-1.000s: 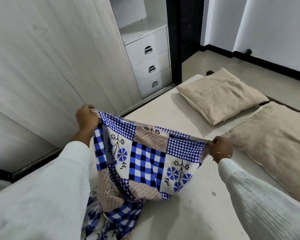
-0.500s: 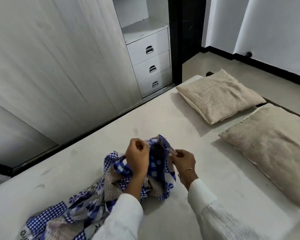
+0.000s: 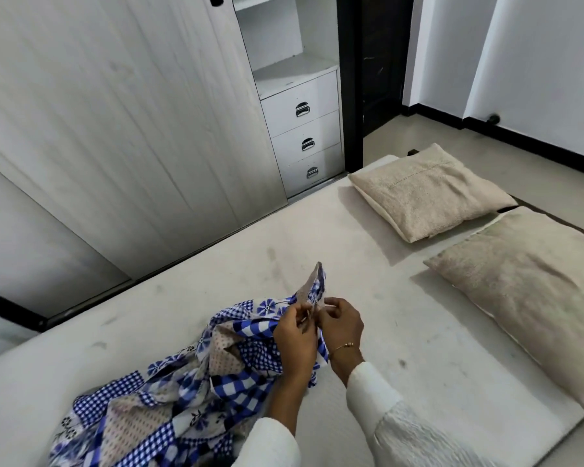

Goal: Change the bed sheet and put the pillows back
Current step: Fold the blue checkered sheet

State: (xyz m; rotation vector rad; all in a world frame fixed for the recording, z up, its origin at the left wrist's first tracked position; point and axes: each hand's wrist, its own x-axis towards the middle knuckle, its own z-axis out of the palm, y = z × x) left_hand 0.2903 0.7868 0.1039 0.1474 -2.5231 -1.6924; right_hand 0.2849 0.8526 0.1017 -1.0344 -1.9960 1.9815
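Sheet (image 3: 169,409): blue-white patchwork, crumpled | left hand (image 3: 295,342), right hand (image 3: 341,323): both grip pinching its corner

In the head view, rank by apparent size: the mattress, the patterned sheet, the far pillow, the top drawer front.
1. mattress
2. patterned sheet, bunched and partly out of frame
3. far pillow
4. top drawer front
The sheet lies nearer the camera, so its lead over the pillow is unsure.

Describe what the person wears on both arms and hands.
Both arms are in long white sleeves. The right sleeve has a crinkled, ribbed texture and ends at a plain cuff; the left sleeve looks smoother. The right hand has a thin gold bracelet at the wrist. The left hand shows no wristwear. No gloves on either.
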